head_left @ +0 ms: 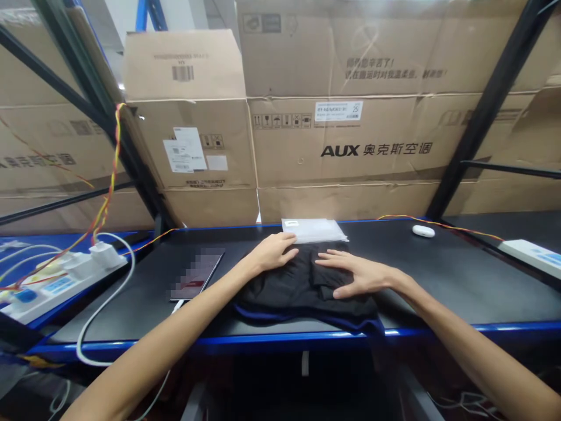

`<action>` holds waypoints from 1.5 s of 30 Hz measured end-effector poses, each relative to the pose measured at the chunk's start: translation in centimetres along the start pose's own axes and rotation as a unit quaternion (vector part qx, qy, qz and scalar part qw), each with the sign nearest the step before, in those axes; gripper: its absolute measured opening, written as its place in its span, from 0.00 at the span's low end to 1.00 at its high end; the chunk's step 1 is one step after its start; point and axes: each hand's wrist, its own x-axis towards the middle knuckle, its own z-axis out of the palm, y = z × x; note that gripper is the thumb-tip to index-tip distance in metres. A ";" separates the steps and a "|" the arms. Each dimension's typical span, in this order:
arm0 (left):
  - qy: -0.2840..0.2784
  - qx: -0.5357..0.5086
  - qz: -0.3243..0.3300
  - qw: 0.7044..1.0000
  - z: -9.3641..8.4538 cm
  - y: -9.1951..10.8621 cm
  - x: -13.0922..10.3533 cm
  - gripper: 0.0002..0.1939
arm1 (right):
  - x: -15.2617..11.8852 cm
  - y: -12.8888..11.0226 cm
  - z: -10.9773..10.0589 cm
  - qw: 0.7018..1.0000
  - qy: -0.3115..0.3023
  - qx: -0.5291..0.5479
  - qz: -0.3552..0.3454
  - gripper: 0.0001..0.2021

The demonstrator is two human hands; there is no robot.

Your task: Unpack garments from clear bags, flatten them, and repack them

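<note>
A folded black garment (280, 292) with a dark blue edge lies at the table's front, its lower edge reaching the blue rim. My left hand (275, 251) rests on its upper left part, fingers spread and holding nothing. On its right part lies my right hand (353, 272), palm down with the fingers apart, touching a folded-over section of the cloth. Just behind the garment sits a flat stack of clear plastic bags (318, 229) with a small white label, close to my left fingertips.
A phone (197, 278) with a white cable lies left of the garment. Power strips stand at the far left (65, 280) and far right (534, 255). A small white case (423, 231) sits at the back right. Cardboard (350, 175) and black posts rise behind the table (438, 292).
</note>
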 end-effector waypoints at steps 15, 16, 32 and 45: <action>0.065 0.009 0.008 0.998 0.4 2.3 -4.9 0.21 | 0.6 1.3 1.7 0.989 0.124 -0.059 -0.051 0.33; 0.066 0.003 0.007 0.998 0.4 2.3 -4.9 0.21 | 0.6 1.3 1.7 0.989 0.127 -0.055 -0.051 0.33; 0.203 -0.004 -0.099 0.974 0.9 2.2 -4.6 0.08 | 0.7 0.7 1.4 0.985 0.162 -0.011 -0.059 0.25; 0.170 0.025 -0.111 0.979 1.5 2.3 -4.4 0.09 | -0.4 0.4 1.9 0.956 0.288 0.005 -0.049 0.21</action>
